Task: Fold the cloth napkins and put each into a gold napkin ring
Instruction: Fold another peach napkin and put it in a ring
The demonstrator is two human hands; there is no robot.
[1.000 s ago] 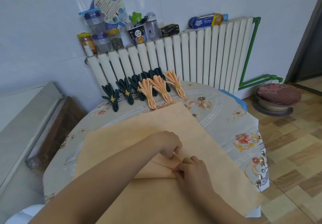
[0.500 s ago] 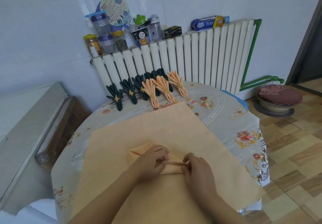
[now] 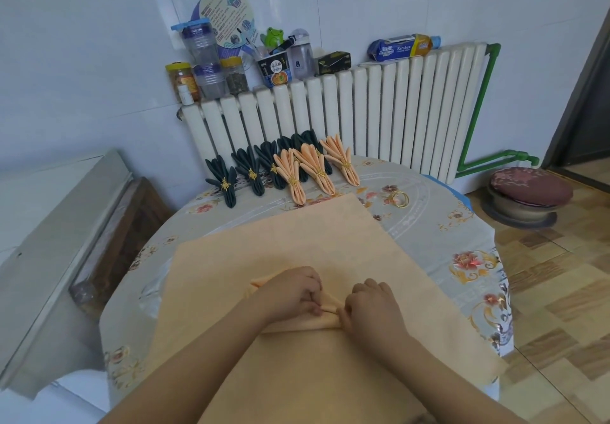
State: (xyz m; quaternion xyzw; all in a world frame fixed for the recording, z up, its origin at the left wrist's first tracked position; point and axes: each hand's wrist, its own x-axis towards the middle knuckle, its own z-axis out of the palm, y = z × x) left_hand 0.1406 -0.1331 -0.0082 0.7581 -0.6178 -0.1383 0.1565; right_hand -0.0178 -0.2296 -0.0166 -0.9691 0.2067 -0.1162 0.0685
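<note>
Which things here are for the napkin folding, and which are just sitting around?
For the job:
peach cloth napkin pinched by left hand and right hand
loose gold napkin rings
finished ringed napkins

Just lying about:
plastic jars
green frog toy
blue kitchen wrap roll

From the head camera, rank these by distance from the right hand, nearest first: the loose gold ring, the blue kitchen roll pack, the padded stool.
Measured from the right hand:
1. Loose gold ring, on the table beyond the hand.
2. Padded stool, on the floor, far right.
3. Blue kitchen roll pack, atop the radiator.
</note>
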